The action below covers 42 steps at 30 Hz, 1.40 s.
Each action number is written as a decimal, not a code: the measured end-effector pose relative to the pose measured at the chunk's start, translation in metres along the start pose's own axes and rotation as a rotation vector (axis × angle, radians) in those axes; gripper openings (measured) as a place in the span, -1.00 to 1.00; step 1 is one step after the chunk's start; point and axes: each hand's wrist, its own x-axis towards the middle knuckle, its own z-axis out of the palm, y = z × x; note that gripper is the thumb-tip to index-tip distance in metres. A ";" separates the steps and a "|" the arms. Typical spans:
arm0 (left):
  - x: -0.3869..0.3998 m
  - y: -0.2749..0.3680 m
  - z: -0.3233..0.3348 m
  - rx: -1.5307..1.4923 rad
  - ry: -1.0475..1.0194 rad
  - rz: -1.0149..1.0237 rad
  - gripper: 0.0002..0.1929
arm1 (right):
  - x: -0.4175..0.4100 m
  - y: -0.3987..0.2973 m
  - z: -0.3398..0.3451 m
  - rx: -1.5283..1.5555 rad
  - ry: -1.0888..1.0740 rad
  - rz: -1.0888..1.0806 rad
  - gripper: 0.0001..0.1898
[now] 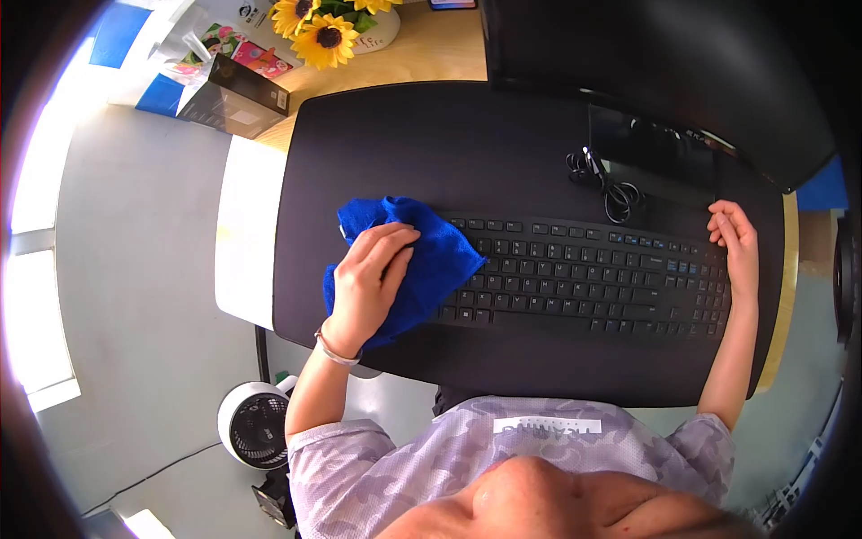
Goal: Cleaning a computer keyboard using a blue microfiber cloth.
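Note:
A blue cloth (pixel 431 269) lies bunched over the left end of a black keyboard (pixel 572 276) and the dark desk mat (pixel 417 148) beside it. My left hand (pixel 374 276) rests on top of the cloth with its fingers bent; whether they pinch the fabric cannot be told. Near the keyboard's upper right corner is my right hand (pixel 734 229), with its fingers loosely curled and nothing visible in them. A coiled black cable (pixel 619 199) lies behind the keyboard, by the glossy monitor base (pixel 650 151).
A large black monitor (pixel 646 67) stands at the back right. At the back left are a dark box (pixel 236 98) and sunflowers (pixel 326 37) in a white pot (pixel 378 34). A white fan (pixel 259 424) stands below the desk at left.

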 end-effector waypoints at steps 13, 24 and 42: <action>0.037 0.011 0.006 -0.033 -0.130 -0.195 -0.86 | 0.000 -0.004 0.004 0.006 -0.010 0.021 -0.83; 0.028 0.018 0.029 0.020 0.026 -0.249 -0.91 | 0.001 -0.004 0.003 0.032 -0.028 0.014 -0.84; -0.025 0.025 0.018 -0.191 0.195 -0.436 -0.91 | 0.000 0.006 0.002 0.031 -0.037 -0.044 -0.82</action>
